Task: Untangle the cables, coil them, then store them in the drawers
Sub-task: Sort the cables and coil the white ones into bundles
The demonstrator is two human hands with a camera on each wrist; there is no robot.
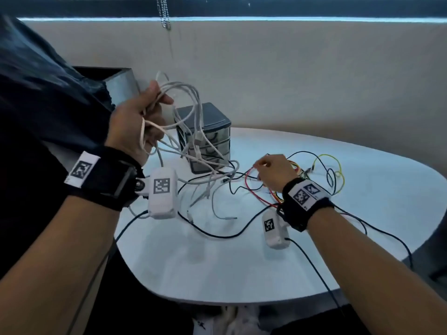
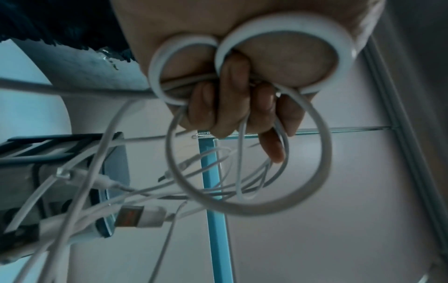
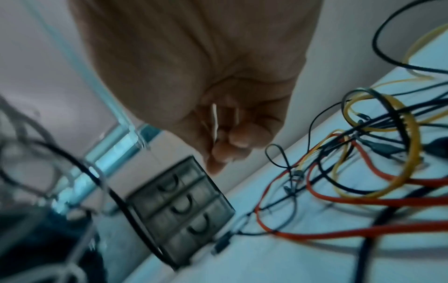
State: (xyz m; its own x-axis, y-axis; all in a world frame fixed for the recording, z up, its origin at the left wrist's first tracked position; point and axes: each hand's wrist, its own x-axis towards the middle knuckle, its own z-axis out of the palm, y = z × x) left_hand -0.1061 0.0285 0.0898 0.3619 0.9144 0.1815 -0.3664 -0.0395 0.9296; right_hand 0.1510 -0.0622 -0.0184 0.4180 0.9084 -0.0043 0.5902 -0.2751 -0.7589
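White charging cables (image 1: 183, 110), looped and tangled, hang from our raised left hand (image 1: 137, 122), fingers curled round them. Our right hand (image 1: 273, 172) hovers over red wire (image 1: 251, 192); its grip we cannot tell. Untangling continues; next, freeing one strand toward the grey three-drawer box (image 1: 205, 139).

Both wrists are wearing black straps (image 1: 110, 181) bearing square-coded white tags, with white camera pods (image 1: 161, 192) trailing what look like black leads.
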